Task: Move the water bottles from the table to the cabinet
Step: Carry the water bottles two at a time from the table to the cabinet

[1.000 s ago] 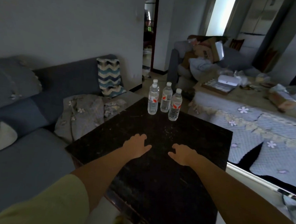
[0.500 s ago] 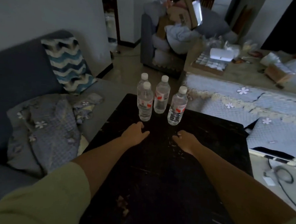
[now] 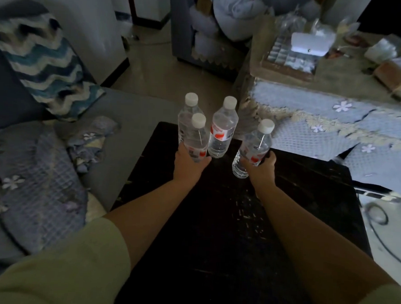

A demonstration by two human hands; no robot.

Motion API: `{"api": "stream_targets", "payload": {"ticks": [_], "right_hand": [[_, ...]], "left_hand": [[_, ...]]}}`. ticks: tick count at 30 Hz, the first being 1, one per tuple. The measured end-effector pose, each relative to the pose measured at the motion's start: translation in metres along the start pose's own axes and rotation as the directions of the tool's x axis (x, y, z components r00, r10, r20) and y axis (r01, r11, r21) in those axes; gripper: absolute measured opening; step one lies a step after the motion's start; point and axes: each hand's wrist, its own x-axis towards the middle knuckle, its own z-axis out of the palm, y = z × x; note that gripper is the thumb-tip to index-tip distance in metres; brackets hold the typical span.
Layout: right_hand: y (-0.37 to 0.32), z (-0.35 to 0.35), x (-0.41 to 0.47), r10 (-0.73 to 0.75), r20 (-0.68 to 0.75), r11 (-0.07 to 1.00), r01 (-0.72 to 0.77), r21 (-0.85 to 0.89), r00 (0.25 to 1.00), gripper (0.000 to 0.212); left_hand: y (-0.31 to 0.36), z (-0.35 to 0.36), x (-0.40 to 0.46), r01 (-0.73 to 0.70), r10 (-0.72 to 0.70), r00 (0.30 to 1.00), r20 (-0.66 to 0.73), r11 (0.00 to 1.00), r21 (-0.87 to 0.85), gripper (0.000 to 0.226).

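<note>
Left grip wrapped around near-left bottle; right grip around right bottle. Two bottles ungripped, dark tabletop.

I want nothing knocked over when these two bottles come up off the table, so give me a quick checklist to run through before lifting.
1. Left hand wrapped round the front left bottle: ok.
2. Right hand wrapped round the right bottle: ok.
3. Right bottle upright: not ok, it tilts.
4. Gap to the middle bottle: cannot tell, it sits right beside the left hand's thumb.
5. Back left bottle free of the held one: cannot tell, they overlap.
6. Caps on all four: ok.
</note>
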Motion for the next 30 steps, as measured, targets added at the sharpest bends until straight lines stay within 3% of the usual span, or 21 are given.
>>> {"api": "stream_targets", "payload": {"ticks": [5,9,12,21,24,30], "right_hand": [[0.009,0.02,0.025,-0.042,-0.053,0.997,0.045,0.069,0.998,0.087],[0.014,0.02,0.037,-0.068,-0.031,0.996,0.069,0.047,0.997,0.075],[0.016,0.012,0.042,-0.094,0.037,0.996,0.093,0.012,0.995,0.068],[0.034,-0.006,-0.005,-0.111,0.125,0.993,0.115,-0.027,0.986,0.078],[0.04,-0.012,-0.027,-0.088,0.164,0.995,0.094,-0.027,0.982,0.075],[0.064,-0.042,-0.08,-0.062,0.2,0.998,0.064,-0.007,0.978,0.059]], "left_hand": [[0.005,0.013,0.012,-0.04,0.026,0.996,-0.088,0.986,-0.164,0.084],[-0.006,0.016,0.017,-0.101,0.081,0.99,-0.12,0.979,-0.175,0.072],[-0.009,0.01,0.017,-0.109,0.104,0.994,-0.04,0.985,-0.133,0.07],[-0.016,-0.002,-0.019,-0.119,0.147,0.968,0.202,0.982,-0.144,0.079],[-0.018,-0.001,-0.037,-0.075,0.098,0.964,0.248,0.992,-0.099,0.082],[-0.028,-0.003,-0.094,-0.006,0.041,0.944,0.329,0.994,-0.107,0.062]]}}
